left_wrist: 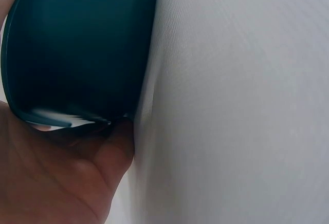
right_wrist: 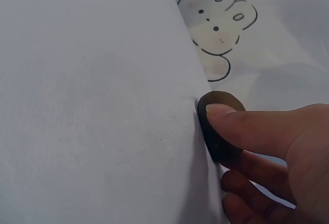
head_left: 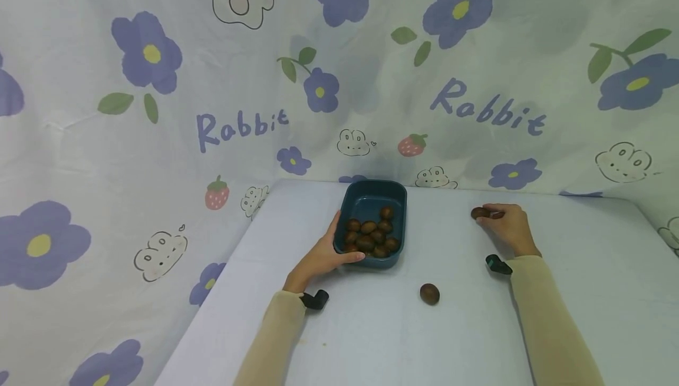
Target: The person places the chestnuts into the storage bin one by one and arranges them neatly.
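Note:
In the head view, my left hand (head_left: 320, 254) grips the near left corner of a dark teal rectangular box (head_left: 373, 185), thumb along the near rim and fingers along the left side. Several brown oval fruits (head_left: 366, 243) lie inside, mostly toward the near end. In the left wrist view, the box's smooth wall (left_wrist: 82, 44) fills the upper left, against the hand. Off to the right, my right hand (head_left: 508, 227) pinches a brown oval fruit (head_left: 480, 213) at the tabletop. Thumb and fingers hold this fruit (right_wrist: 221, 126) in the right wrist view. Another brown patch shows between the fingers; I cannot tell what it is.
A single brown fruit (head_left: 429, 294) lies on the white tabletop (head_left: 392, 339), nearer to me, between the two forearms. Behind and to the left hangs a pale curtain (head_left: 371, 68) printed with flowers and rabbits, meeting the table's far edge. Dark wrist cameras sit at both cuffs.

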{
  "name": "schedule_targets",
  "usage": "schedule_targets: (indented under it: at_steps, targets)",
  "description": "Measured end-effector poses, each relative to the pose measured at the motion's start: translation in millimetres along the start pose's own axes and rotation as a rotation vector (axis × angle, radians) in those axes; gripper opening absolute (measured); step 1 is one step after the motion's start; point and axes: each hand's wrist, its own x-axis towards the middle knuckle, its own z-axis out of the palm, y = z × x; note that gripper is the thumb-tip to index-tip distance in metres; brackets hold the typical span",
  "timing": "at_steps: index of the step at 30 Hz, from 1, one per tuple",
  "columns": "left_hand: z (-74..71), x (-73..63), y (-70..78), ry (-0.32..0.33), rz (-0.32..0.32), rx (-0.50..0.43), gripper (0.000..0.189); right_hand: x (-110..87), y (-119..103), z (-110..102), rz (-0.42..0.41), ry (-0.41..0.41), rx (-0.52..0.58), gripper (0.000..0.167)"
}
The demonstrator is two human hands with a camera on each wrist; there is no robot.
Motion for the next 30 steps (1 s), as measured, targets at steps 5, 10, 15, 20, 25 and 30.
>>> schedule_targets:
  at_steps: [5, 10, 15, 20, 25, 30]
  targets:
    - [0.3, 0.3, -2.1, 0.002, -0.003, 0.000, 0.133, -1.1, 0.3, 1.4, -0.029, 0.021, -0.008, 0.043]
    - [-0.1, 0.5, -2.4, 0.006, -0.016, 0.006, 0.133, 2.2, 1.0, 4.9, -0.021, -0.004, -0.017, 0.052]
    - [-0.3, 1.0, -2.1, 0.004, -0.015, 0.008, 0.133, 7.1, -4.8, 9.8, -0.028, -0.016, -0.019, 0.053]
    - [1.0, 0.4, -3.3, -0.009, 0.007, -0.001, 0.133, 8.8, -7.8, 17.7, -0.056, 0.007, -0.018, 0.051]
    - [1.2, 0.5, -2.8, 0.000, 0.002, -0.006, 0.131, 8.7, -10.8, 19.9, -0.080, 0.030, -0.027, 0.047]
    - [0.6, 1.9, -2.0, 0.007, -0.009, -0.005, 0.131, 9.7, -15.0, 18.3, -0.086, 0.012, -0.026, 0.046]
